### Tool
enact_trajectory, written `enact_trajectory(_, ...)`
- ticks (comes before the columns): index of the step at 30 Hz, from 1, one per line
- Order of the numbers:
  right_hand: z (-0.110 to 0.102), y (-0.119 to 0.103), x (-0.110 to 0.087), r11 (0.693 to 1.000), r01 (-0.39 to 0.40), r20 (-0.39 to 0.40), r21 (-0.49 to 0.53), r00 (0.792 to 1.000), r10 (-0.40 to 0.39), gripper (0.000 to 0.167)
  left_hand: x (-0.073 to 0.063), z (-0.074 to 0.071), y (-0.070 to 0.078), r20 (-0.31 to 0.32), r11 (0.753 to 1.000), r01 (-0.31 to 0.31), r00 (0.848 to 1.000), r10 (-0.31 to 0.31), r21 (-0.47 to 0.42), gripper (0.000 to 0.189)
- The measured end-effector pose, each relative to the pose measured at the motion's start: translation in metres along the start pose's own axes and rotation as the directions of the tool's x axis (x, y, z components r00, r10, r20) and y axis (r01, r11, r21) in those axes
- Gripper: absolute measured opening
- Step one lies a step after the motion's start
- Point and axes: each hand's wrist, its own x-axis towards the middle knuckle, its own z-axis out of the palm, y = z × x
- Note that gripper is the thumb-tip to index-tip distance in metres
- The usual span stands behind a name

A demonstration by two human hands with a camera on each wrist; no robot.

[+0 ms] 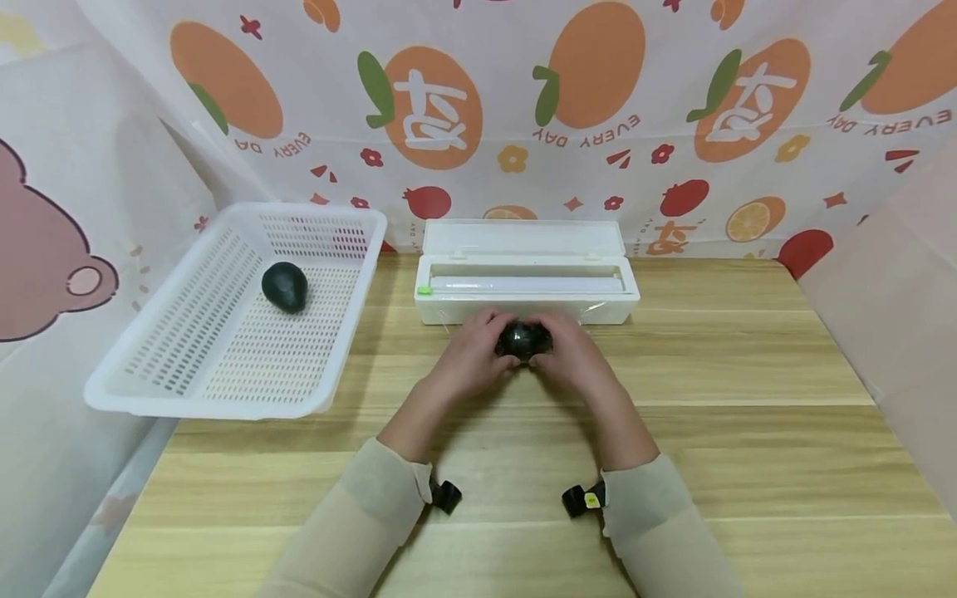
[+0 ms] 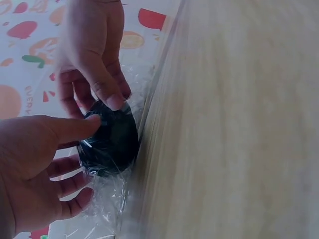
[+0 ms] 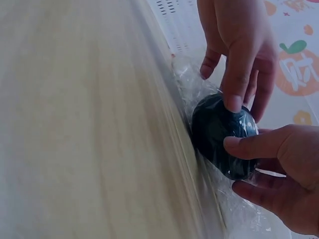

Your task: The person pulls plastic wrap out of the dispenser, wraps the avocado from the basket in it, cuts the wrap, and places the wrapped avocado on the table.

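Both hands hold a dark green avocado (image 1: 524, 341) between them, just in front of a white cling film dispenser (image 1: 526, 312). My left hand (image 1: 473, 352) grips it from the left, thumb on the near side. From the right, my right hand (image 1: 571, 352) holds it the same way. Clear cling film (image 2: 110, 199) lies over and around the avocado in the left wrist view, bunched loosely at its side. In the right wrist view the film (image 3: 192, 82) spreads past both ends, and both thumbs press on the avocado's wrapped surface.
The dispenser's lid (image 1: 523, 238) stands raised, with a film roll (image 1: 523, 284) inside and a green slider (image 1: 424, 291) at its left end. To the left, a white plastic basket (image 1: 344, 349) holds another avocado (image 1: 285, 287). A fruit-print cloth (image 1: 508, 108) hangs behind the wooden table (image 1: 748, 465).
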Motion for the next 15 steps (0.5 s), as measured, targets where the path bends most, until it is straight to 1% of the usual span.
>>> enact_trajectory(2,-0.001,0.002,0.001,1.0,-0.008,0.015,0.026,1.0,0.007,0.049,0.001,-0.001,0.0,0.001,1.0,0.001,1.0,-0.001,-0.008,0.062)
enact_trajectory(5,-0.004,0.007,0.002,0.998,-0.01,0.038,0.059,0.999,0.007,0.048,0.002,0.0,0.001,0.0,1.0,-0.01,1.0,0.01,0.002,0.064)
enact_trajectory(7,-0.004,0.009,0.002,0.997,-0.015,0.045,0.08,0.999,0.011,0.047,0.003,0.001,0.001,0.004,1.0,-0.006,1.0,0.005,0.006,0.064)
enact_trajectory(13,-0.004,0.013,0.001,0.994,-0.023,0.054,0.109,0.998,0.017,0.049,0.007,0.002,0.001,0.018,1.0,0.019,1.0,-0.019,0.007,0.059)
enact_trajectory(15,-0.006,0.012,0.001,0.994,-0.015,0.033,0.107,0.999,0.012,0.049,0.009,0.0,0.002,0.019,1.0,0.013,1.0,-0.014,0.023,0.056)
